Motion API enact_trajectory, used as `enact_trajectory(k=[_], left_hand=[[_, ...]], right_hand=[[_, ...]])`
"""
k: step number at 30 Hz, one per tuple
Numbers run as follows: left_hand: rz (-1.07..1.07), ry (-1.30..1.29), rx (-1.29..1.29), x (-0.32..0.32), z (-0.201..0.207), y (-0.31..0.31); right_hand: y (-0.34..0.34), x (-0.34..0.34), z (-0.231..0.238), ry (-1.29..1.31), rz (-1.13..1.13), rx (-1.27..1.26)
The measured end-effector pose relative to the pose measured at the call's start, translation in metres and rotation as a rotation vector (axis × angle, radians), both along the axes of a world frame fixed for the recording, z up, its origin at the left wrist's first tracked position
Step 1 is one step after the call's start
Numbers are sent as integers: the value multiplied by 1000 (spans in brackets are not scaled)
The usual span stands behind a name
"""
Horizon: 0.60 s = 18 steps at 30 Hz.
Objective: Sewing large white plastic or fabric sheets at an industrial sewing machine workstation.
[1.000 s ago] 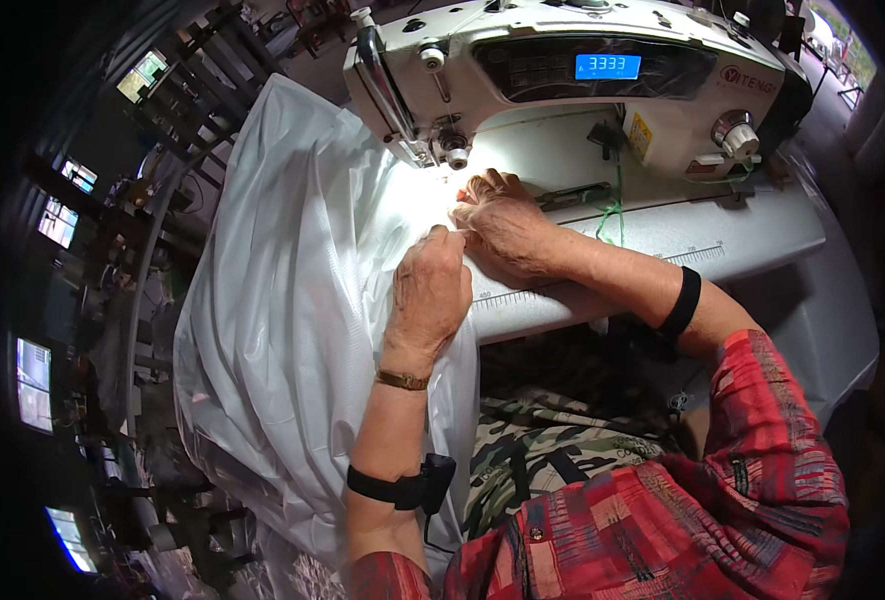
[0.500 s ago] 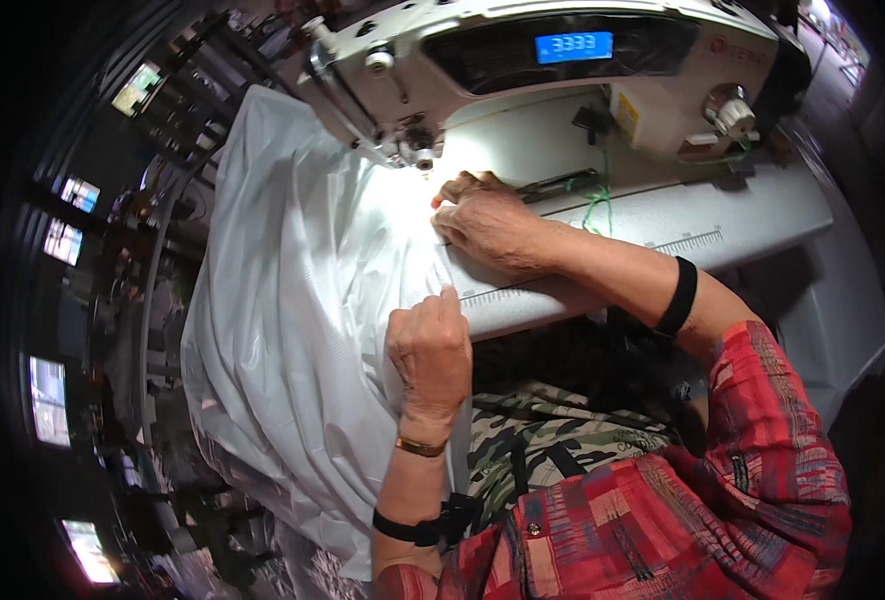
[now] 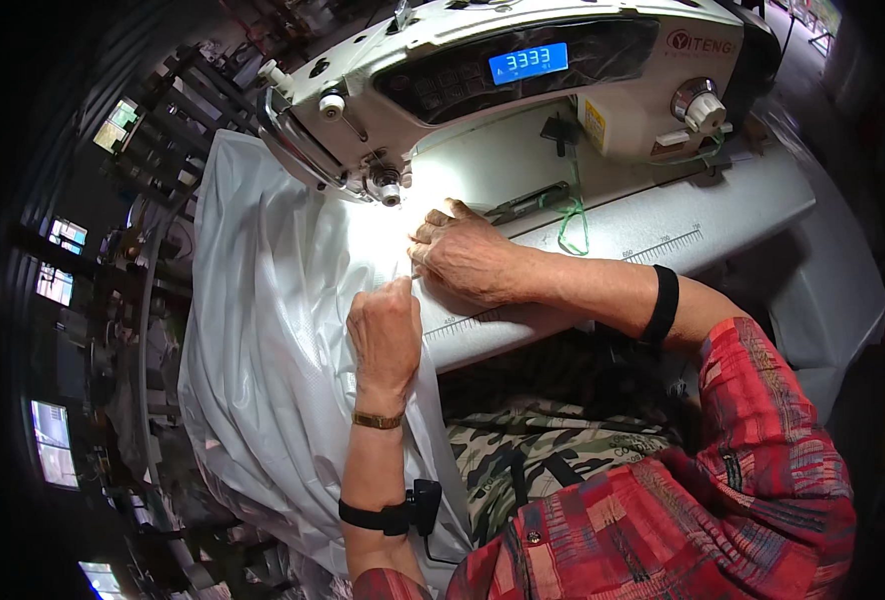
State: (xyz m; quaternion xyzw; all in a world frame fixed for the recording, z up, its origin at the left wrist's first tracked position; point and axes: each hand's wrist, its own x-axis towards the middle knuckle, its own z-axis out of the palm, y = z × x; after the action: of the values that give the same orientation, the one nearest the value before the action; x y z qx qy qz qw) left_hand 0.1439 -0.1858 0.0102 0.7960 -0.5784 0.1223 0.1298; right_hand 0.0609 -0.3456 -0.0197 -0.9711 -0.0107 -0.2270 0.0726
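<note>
A large sheet of shiny white fabric (image 3: 273,330) hangs in folds over the left end of the sewing machine (image 3: 523,75). My left hand (image 3: 385,330) is closed on the fabric's right edge, at the front of the machine bed. Just beyond it, my right hand (image 3: 463,250) rests on the bed with fingers bent, pinching the same edge close to the needle area (image 3: 391,190). Bright lamp glare washes out the cloth under the presser foot, so the stitching spot cannot be made out.
On the machine bed (image 3: 603,240), beyond my right hand, lie dark thread snips (image 3: 528,203) with a green cord (image 3: 573,230). A printed ruler scale (image 3: 663,245) runs along the front edge. Dark racks (image 3: 203,110) stand at the far left.
The view has shifted, so the machine sits lower and further left. My left hand has moved up along the fabric edge, nearer my right hand, which stays by the needle.
</note>
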Motion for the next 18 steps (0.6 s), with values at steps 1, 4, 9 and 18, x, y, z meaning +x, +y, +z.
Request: enact_trajectory(k=[1,4,9,18], left_hand=[[4,-1,-3,2,0,-2],[34,23,1,5,-1,-10],[77,18,-22,8,-3,-22],[63,121,-163,15,-9,-24]], right_hand=[[0,0,0,-24,1,19],[1,1,-1,-46,-17,28],[0,1,-1,-72,25,99],[-15,9,9,-109,-178,794]])
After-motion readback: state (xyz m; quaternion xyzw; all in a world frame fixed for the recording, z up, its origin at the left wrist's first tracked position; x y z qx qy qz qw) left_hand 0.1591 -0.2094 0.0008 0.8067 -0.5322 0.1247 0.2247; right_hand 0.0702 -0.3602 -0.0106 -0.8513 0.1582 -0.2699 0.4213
